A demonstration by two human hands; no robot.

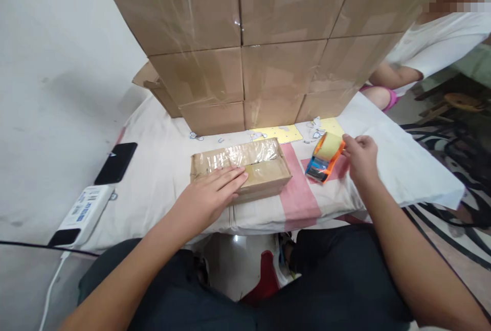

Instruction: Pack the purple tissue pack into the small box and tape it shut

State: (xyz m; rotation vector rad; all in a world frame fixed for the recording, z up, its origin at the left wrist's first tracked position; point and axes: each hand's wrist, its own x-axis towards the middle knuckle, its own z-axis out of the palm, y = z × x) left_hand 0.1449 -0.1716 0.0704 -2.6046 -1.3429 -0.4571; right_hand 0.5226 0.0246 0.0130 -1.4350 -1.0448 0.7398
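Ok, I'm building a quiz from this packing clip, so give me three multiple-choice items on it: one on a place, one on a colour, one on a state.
1. Where does the left hand rest?
A. on the small taped box
B. on the black phone
C. on the power strip

2. What colour is the frame of the tape dispenser?
A. green
B. orange with blue
C. plain white

3. How does the right hand stand to the tape dispenser?
A. far from it, in the lap
B. fingertips at its right end, as it lies on the cloth
C. lifting it high in the air

Answers:
1. A: the palm lies flat on the small taped box.
2. B: orange sides, blue at the lower end.
3. B: the fingers meet it by the tape roll, on the white cloth.
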